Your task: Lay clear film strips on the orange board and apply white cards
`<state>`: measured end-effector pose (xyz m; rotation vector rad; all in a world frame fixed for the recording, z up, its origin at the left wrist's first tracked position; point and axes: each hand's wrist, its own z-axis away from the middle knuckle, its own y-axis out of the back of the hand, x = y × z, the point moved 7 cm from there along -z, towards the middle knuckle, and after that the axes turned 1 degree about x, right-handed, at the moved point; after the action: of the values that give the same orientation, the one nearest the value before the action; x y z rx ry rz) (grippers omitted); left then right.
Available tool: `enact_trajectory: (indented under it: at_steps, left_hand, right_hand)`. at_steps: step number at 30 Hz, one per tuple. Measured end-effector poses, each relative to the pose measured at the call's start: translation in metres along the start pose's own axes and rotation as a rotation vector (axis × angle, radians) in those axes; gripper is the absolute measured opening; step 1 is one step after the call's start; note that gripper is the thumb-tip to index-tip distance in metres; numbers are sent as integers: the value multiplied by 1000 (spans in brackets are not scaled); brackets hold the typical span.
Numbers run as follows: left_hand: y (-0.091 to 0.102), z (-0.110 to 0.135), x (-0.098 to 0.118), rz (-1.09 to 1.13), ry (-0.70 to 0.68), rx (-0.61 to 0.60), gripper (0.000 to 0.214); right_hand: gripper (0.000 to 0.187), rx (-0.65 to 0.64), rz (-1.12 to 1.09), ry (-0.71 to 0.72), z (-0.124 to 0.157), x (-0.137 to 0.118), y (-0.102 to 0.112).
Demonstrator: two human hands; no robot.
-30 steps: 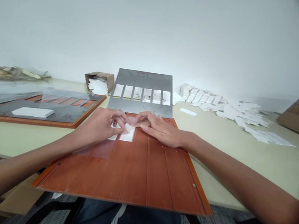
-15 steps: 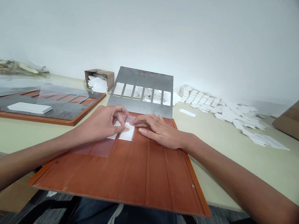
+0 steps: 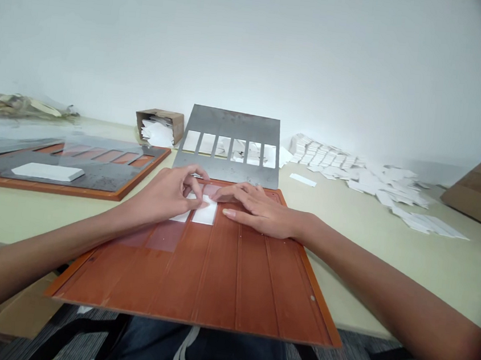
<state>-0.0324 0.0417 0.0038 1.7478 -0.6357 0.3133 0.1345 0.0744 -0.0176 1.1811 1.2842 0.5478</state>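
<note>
Right now, our left hand (image 3: 164, 196): curled, thumb and forefinger coming down on the top of a white paper strip (image 3: 206, 213); we cannot tell whether they pinch it or only press on it.
Our right hand (image 3: 260, 212): open, fingers spread and lying nearly flat, fingertips just beside that strip.
Second strip: a narrower white strip (image 3: 181, 217) lies just left of the first, partly under our left hand.
Under the hands: an orange-red ribbed board (image 3: 230, 276) carries both strips, with a translucent film (image 3: 163, 236) on it just below them.
Board's position: it rests on a cream surface (image 3: 385, 275), its near edge jutting past the surface towards our dark trousers (image 3: 200, 356).
Straight ahead: a steel stencil plate (image 3: 226, 170) with six slots touches the board's far end.
Ahead left: a second orange board (image 3: 50, 190) holds a dark metal plate (image 3: 103, 178) and a white block (image 3: 47, 171); beyond it sits a cardboard box (image 3: 161, 119) of white paper scraps (image 3: 157, 134).
Ahead right: stacked white cards (image 3: 321, 152) and loose white pieces (image 3: 388, 187) spread across the surface, near a brown cardboard sheet (image 3: 480, 191).
</note>
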Motion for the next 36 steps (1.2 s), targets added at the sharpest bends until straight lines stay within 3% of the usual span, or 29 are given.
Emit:
enact_trajectory:
  at_steps: [21,27,36]
  left_hand:
    - [2,3,4,-17,-45,28,35]
    - [1,3,5,-39,-81,41,19]
    - [0,3,5,-74,-98,55,29]
  right_hand:
    - [53,-43,37,10,-2,-3,-2]
    - [50,-48,80,71,-4,-2,-5]
    - [46,-51,160,81,-4,-4,-5]
